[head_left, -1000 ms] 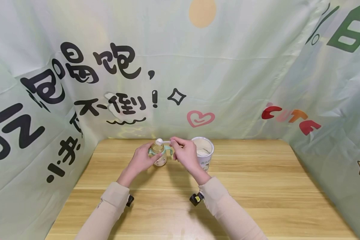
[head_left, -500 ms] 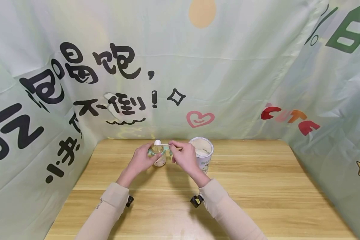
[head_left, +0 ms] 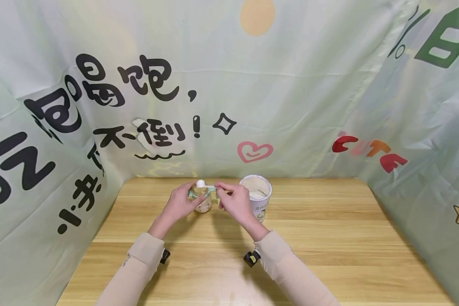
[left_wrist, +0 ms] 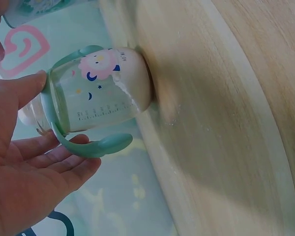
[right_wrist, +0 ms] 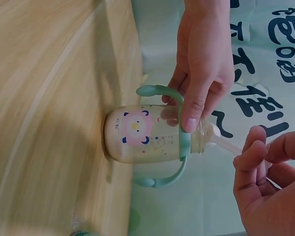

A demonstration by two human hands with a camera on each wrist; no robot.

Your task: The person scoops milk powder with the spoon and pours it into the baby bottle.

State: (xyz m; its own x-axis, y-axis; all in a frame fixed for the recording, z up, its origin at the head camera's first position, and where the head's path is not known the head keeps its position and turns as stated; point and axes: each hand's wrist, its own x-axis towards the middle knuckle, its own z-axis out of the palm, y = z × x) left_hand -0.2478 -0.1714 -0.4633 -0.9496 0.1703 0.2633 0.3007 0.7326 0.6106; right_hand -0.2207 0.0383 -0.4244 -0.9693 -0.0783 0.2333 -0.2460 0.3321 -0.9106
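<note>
A clear baby bottle (right_wrist: 162, 152) with green side handles stands upright on the table, its mouth uncovered. Pale powder (left_wrist: 135, 81) lies in its bottom. My left hand (head_left: 180, 203) grips the bottle around its upper part, thumb on the green collar in both wrist views. Between thumb and fingers, my right hand (head_left: 235, 199) pinches the thin handle of a white scoop (head_left: 201, 183). The scoop's bowl is tipped over right at the bottle's mouth. Just beyond the right hand is a white powder can (head_left: 261, 209), uncovered, with powder inside.
The wooden table (head_left: 329, 238) ends against a pale printed cloth (head_left: 302, 119) at the back and sides. The can stands near the table's back edge, to the right of the bottle.
My right hand has turned the scoop over and brought its bowl down to the bottle's mouth. The left hand and bottle have stayed in place.
</note>
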